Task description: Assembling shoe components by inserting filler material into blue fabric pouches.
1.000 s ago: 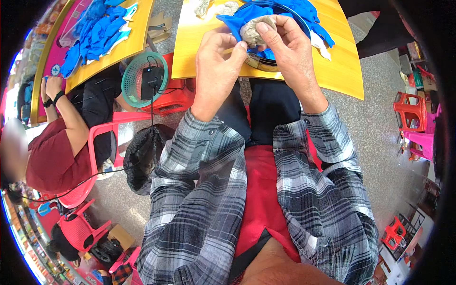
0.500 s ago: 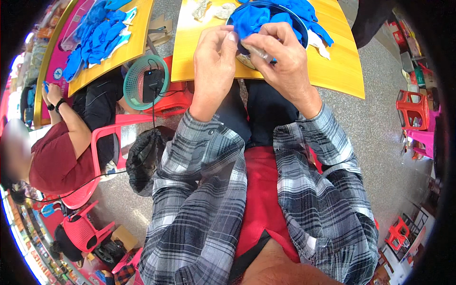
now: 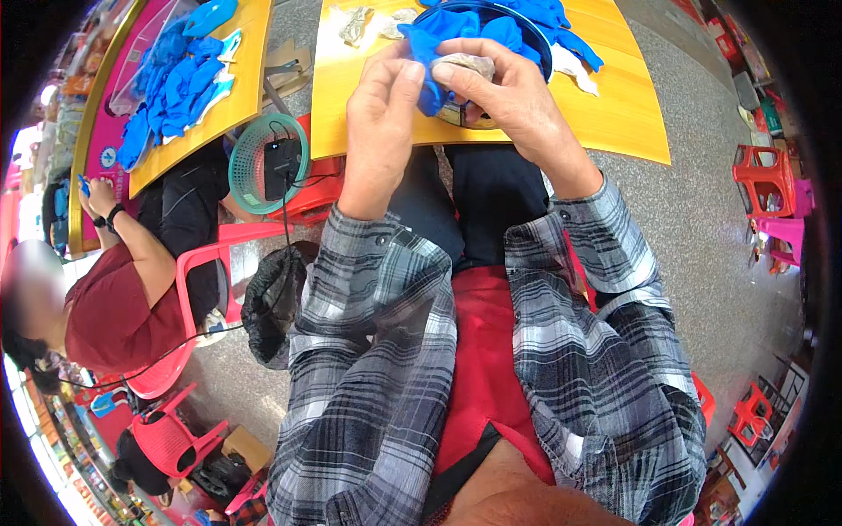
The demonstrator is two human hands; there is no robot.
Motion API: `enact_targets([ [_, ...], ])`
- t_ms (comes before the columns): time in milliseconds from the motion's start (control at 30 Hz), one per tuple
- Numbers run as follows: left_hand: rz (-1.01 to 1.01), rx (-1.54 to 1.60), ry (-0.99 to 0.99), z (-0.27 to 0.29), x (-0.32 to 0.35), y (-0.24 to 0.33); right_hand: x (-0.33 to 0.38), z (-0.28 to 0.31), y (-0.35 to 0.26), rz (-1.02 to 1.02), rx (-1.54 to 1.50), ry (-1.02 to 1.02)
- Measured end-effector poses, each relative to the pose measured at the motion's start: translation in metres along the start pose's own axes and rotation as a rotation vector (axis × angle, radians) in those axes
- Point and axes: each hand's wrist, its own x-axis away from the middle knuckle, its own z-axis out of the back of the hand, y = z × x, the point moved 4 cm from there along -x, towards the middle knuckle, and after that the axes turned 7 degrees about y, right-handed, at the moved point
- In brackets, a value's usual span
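Observation:
Over the yellow table [image 3: 605, 123], my left hand [image 3: 380, 118] pinches a limp blue cloth-like piece [image 3: 430, 92] between thumb and fingers. My right hand [image 3: 526, 110] is closed at the other side of that piece, with a pale, crumpled scrap [image 3: 472, 64] between its thumb and fingers. Behind both hands stands a dark round basin [image 3: 545, 57], partly hidden by them. More blue pieces [image 3: 507, 33] lie in it. What exactly the blue pieces are, I cannot tell.
Blue pieces [image 3: 574, 48] and a white one [image 3: 574, 77] lie right of the basin; pale scraps [image 3: 353, 26] lie left. A green basket [image 3: 250, 197] holding a black device sits beside the table. At left, a seated person [image 3: 123, 302] handles something blue near another blue pile [image 3: 180, 88].
The blue piece has come lower and nearer me between my hands, and its end now hangs down. My right hand has turned, showing more of the pale scrap. The view has shifted slightly.

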Motion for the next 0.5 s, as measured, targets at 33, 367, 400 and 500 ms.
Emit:
enact_targets([
  [33, -0.019, 0.031, -0.019, -0.001, 0.0, 0.003, 0.0, -0.001, 0.002, -0.096, -0.029, -0.05],
  [367, -0.191, 0.052, 0.124, -0.009, 0.001, 0.026, -0.004, 0.0, 0.008, -0.079, -0.156, 0.071],
  [400, -0.19, 0.053, 0.122, -0.01, 0.001, 0.031, -0.004, 0.003, 0.006, 0.003, -0.07, 0.118],
  [500, -0.539, -0.618, 0.095, -0.014, 0.004, 0.052, 0.0, 0.005, 0.0, -0.043, 0.008, 0.106],
])
